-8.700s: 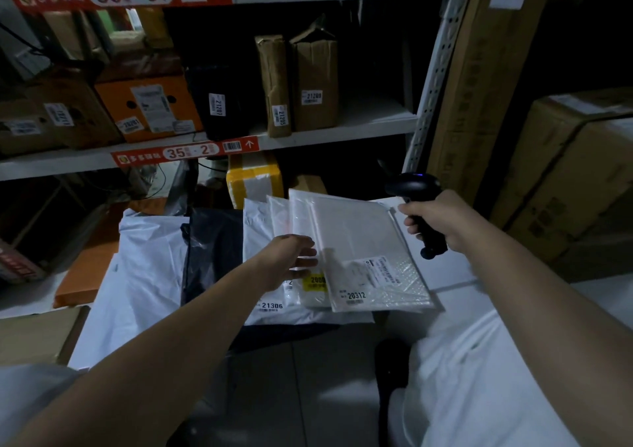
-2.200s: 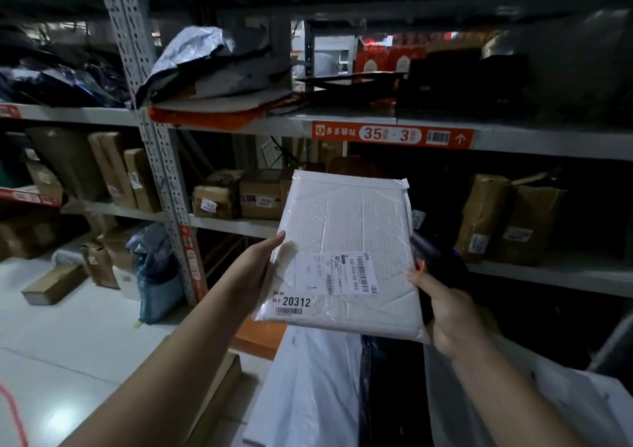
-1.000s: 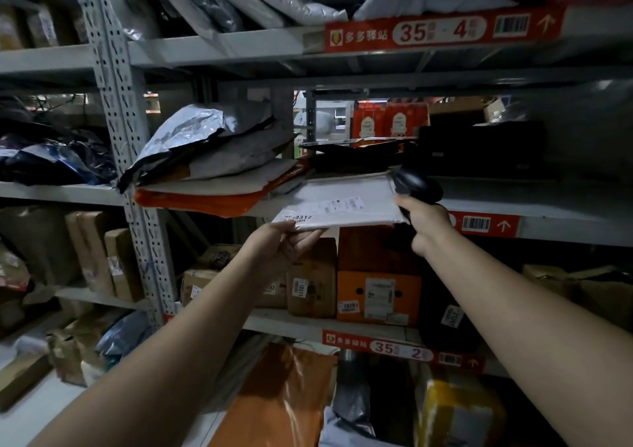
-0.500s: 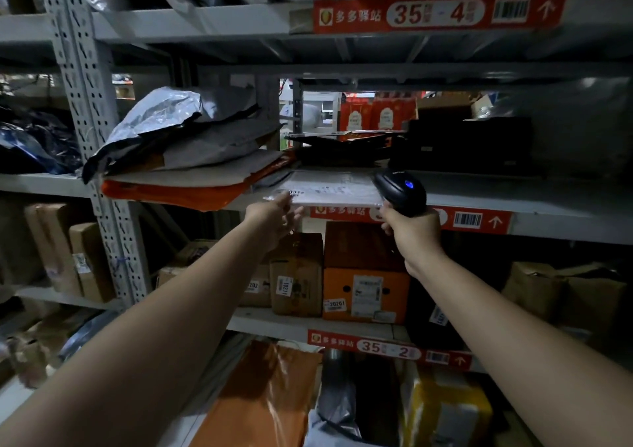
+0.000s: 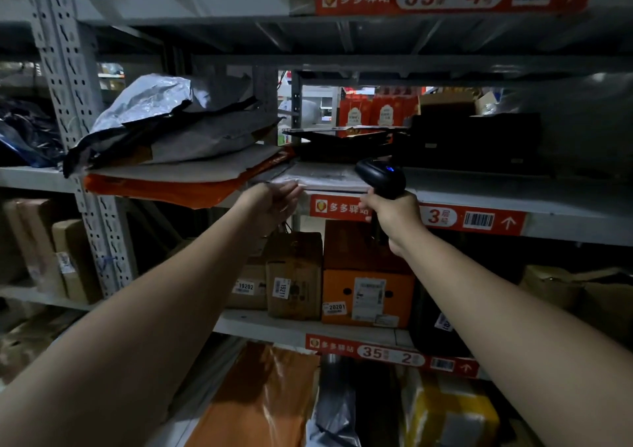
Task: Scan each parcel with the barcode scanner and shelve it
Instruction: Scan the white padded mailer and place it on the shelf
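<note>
A flat white padded parcel [image 5: 322,177] lies on the level-3 shelf [image 5: 555,203], its front edge just over the lip. My left hand [image 5: 274,200] is at the parcel's near left corner, fingertips touching that edge. My right hand [image 5: 394,217] grips the handle of the black barcode scanner [image 5: 378,176], whose head with a blue light sits level with the shelf lip, right beside the parcel's right end.
Grey and orange mailers [image 5: 171,145] are piled left of the parcel. Dark flat parcels [image 5: 342,141] lie behind it. Boxes [image 5: 366,285] stand on the level-2 shelf [image 5: 281,330] below. A perforated upright post [image 5: 68,111] stands at the left.
The white parcel has gone from held in front of me to lying flat on the level-3 shelf, pushed further in. My left hand stays at its corner; the scanner hand barely moved.
</note>
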Tool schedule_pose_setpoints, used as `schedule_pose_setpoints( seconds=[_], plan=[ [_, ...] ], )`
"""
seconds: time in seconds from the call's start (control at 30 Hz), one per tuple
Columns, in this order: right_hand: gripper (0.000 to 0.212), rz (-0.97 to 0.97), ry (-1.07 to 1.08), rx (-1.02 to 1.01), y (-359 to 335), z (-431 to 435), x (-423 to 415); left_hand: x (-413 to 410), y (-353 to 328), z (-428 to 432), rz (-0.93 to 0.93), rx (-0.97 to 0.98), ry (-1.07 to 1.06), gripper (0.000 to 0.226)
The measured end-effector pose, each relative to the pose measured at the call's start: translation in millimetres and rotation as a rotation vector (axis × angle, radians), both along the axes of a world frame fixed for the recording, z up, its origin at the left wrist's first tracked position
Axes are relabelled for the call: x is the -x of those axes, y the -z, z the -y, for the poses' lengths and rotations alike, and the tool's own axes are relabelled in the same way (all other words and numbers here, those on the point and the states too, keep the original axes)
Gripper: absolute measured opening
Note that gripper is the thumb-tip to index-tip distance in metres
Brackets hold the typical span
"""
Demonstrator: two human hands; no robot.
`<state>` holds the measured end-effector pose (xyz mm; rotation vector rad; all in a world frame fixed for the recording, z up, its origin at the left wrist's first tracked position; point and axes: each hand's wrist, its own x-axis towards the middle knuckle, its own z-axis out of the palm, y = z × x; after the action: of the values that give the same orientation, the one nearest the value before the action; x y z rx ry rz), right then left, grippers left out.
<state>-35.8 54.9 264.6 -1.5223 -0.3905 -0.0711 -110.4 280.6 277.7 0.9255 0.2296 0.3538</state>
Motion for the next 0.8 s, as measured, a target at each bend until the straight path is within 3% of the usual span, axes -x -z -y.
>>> schedule_pose_setpoints(
  seconds=[0.3, 0.53, 0.8],
  plan=[
    [0.011, 0.070, -0.030, -0.011, 11.9, 42.4, 31.5, 33.0, 19.5, 21.9, 0.000, -0.050, -0.035, 0.033],
    [0.007, -0.027, 0.027, -0.013, 52.0, 114.1, 80.6, 91.6, 61.6, 83.3, -0.218, -0.408, -0.056, 0.028],
    [0.007, -0.158, 0.056, 0.052, 129.2, 238.8, 147.9, 141.9, 140.2, 157.3, -0.363, -0.346, 0.071, 0.027]
  ],
)
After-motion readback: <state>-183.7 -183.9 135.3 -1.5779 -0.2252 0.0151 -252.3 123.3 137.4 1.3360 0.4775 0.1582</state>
